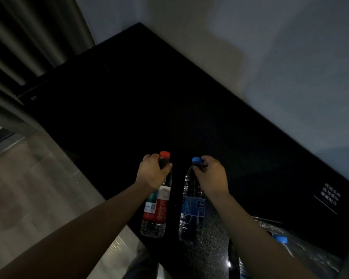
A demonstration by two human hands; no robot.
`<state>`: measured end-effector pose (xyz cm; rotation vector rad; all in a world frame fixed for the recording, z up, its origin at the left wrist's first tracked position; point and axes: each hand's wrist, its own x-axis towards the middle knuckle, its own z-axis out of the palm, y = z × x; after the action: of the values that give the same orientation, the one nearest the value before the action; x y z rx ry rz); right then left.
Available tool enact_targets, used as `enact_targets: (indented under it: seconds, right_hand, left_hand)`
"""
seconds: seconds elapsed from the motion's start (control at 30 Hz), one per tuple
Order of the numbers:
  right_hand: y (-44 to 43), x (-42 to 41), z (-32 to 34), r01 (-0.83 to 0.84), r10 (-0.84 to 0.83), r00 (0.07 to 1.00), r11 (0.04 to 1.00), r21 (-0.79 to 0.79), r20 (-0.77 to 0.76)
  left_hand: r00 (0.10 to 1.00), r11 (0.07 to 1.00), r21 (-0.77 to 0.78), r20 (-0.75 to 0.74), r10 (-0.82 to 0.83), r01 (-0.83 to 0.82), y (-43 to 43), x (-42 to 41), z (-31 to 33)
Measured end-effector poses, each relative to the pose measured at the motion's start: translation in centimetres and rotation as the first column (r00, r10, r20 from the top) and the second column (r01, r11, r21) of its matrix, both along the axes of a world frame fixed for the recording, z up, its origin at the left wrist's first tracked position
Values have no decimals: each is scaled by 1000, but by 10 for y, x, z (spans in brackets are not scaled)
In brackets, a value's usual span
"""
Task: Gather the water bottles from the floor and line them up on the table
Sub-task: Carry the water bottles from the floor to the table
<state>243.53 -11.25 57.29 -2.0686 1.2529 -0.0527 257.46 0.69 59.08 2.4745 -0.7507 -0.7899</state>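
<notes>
The left hand (pixel 152 174) grips the red-capped bottle (pixel 156 206); the right hand (pixel 212 176) grips the blue-capped bottle (pixel 191 208) beside it, at the black desk (pixel 169 101) edge. Next: stand both up there.

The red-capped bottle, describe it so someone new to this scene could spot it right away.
Find the black table by the wall. Two bottles stand at its near edge, each held by the neck. It is the red-capped bottle in the left hand; the blue-capped bottle beside it has a blue label.

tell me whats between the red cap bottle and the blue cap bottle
Nothing: in the head view only bare dark table shows between the red-capped bottle and the blue-capped bottle.
</notes>
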Motion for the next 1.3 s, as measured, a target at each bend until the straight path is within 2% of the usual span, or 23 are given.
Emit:
enact_targets:
  seconds: [0.1, 0.27, 0.4, 0.6, 0.7, 0.87, 1.07, 1.17, 1.3]
  right_hand:
    - [3, -3, 15, -46, 46, 999, 999, -16, -6]
    - [9, -20, 55, -222, 221, 975, 966, -129, -25]
    - [13, -42, 86, -399, 379, 912, 907, -133, -154]
    - [28, -80, 130, -419, 370, 893, 891, -173, -258]
    - [39, -100, 150, -381, 307, 894, 905, -192, -325]
    - [59, -148, 176, -282, 176, 897, 934, -220, -405]
    - [88, -223, 196, -63, -50, 924, 957, -282, -379]
    - [110, -274, 208, 78, -203, 912, 939, -335, -356]
    - [148, -347, 225, 276, -415, 847, 878, -392, -332]
  left_hand:
    - [999, 999, -32, 28, -38, 39, 6, 1, 9]
    - [961, 963, -107, 153, -228, 246, 17, 5, 39]
    - [895, 902, -57, 167, -414, 428, 25, 3, 70]
    - [780, 785, -63, 185, -598, 616, 26, -8, 109]
    - [720, 719, -99, 217, -659, 688, 15, -23, 124]
    - [539, 535, -87, 245, -806, 840, -12, -67, 141]
    - [336, 337, -47, 290, -896, 940, -32, -146, 158]
    - [202, 198, -44, 299, -933, 979, -39, -202, 171]
    - [17, -3, -59, 332, -943, 998, -40, -288, 192]
